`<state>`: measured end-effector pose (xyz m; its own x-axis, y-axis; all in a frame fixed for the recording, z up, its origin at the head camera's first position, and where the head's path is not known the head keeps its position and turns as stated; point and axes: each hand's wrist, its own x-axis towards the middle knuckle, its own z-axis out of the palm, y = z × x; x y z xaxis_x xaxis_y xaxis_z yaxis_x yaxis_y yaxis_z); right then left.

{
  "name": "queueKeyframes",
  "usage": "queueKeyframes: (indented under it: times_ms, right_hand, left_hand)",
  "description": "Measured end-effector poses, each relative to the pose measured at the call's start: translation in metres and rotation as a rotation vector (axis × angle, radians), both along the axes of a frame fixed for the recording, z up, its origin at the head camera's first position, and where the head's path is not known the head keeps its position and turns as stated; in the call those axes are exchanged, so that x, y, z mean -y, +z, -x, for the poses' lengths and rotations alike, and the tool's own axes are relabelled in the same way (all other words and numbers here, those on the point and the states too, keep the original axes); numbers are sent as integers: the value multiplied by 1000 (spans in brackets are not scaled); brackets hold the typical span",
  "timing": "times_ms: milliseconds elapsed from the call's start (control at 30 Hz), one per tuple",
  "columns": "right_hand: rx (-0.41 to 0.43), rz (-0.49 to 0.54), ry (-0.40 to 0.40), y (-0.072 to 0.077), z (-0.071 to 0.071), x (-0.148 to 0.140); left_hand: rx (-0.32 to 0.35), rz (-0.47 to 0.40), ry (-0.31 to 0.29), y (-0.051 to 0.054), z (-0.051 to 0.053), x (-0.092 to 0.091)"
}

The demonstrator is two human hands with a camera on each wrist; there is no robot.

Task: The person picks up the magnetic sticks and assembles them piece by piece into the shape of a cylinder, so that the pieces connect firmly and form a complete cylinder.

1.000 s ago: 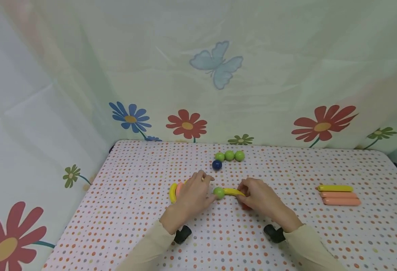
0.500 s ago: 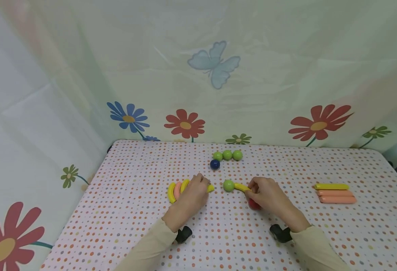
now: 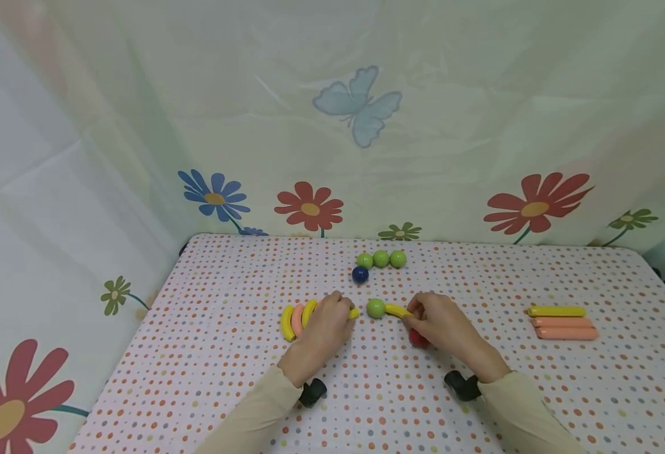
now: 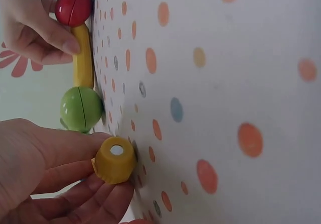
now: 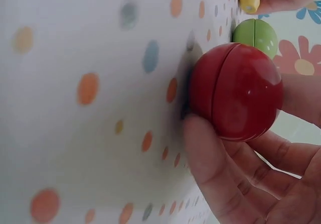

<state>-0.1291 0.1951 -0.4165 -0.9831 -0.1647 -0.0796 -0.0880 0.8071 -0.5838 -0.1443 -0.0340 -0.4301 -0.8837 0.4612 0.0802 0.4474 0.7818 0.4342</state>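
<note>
My left hand (image 3: 323,331) pinches a yellow magnetic rod (image 4: 113,166), its round metal-tipped end showing in the left wrist view. Just right of it lies a chain: a green ball (image 3: 375,308), a curved yellow rod (image 3: 396,310) and a red ball (image 3: 419,338). My right hand (image 3: 442,325) grips this yellow rod between thumb and fingers near the red ball. A small gap separates the green ball from the rod in my left hand. Curved yellow (image 3: 287,325) and pink (image 3: 297,320) rods lie beside my left hand, which partly hides the row.
Farther back sit several green balls (image 3: 381,258) in a row, with a dark blue ball (image 3: 360,275) in front. A straight yellow rod (image 3: 556,311) and two pink rods (image 3: 567,333) lie at the right. A printed curtain stands behind the dotted table (image 3: 224,277).
My left hand has drawn back from the green ball and taken hold of a yellow rod. My right hand moved the ball-and-rod chain right, then slightly back left.
</note>
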Motion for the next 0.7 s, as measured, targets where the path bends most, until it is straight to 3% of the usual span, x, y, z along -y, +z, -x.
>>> queueKeyframes:
  times_ms: [267, 700]
  right_hand:
    - [-8, 0, 35, -1, 1, 9]
    - [11, 6, 39, -1, 1, 8]
  left_hand:
    - [-55, -13, -1, -3, 1, -3]
    - [-17, 21, 55, 0, 1, -6]
